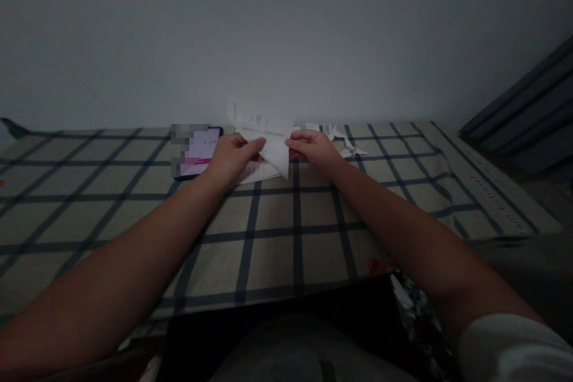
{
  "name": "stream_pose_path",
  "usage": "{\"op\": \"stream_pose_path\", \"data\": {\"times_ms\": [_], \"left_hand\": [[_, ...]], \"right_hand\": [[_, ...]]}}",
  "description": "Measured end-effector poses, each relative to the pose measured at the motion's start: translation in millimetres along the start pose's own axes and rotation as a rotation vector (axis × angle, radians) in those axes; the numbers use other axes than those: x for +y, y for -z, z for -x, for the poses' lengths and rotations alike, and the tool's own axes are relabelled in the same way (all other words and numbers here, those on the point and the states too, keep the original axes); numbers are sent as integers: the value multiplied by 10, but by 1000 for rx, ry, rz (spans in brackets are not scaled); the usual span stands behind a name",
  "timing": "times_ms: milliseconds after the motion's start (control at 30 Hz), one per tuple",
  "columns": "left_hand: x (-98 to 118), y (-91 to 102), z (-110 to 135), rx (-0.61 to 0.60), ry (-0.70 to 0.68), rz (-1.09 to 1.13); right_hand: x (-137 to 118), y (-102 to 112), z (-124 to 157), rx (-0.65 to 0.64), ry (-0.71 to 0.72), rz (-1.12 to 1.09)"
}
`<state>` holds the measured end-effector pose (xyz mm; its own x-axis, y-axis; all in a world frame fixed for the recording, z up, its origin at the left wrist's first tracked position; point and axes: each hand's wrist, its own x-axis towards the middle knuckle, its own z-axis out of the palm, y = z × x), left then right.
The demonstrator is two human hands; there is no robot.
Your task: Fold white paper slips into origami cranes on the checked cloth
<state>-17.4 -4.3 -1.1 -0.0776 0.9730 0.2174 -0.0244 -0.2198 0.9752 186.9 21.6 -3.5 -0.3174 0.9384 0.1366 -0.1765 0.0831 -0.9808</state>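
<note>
Wallside, left hand (pixel 233 158), right hand (pixel 313 149) pinching paper (pixel 276 154)

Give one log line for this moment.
left hand: grips paper | right hand: grips paper | phone: lying left | folded figures: lying right

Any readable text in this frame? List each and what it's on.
No text reads clearly.
paper, pinched between left hand and right hand: faint grey marks, too blurred to read.
phone screen: pink and white patches, blurred, unreadable.
</note>
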Motion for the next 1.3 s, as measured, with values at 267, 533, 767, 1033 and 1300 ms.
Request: {"op": "stream_pose_path", "data": {"times_ms": [267,533,767,1033,1300], "left_hand": [[21,-49,26,-151,129,46],[98,-56,81,-171,57,-92],[4,-6,11,-182,73,-75],[-50,-30,-2,-226,193,76],[47,-45,67,-289,169,-80]], "right_hand": [[12,7,-11,54,12,-37],[-48,-19,30,1,-28,-50],[-51,5,24,17,-15,-41],[-46,-36,9,110,38,-43],[-49,-57,24,137,77,-48]]}}
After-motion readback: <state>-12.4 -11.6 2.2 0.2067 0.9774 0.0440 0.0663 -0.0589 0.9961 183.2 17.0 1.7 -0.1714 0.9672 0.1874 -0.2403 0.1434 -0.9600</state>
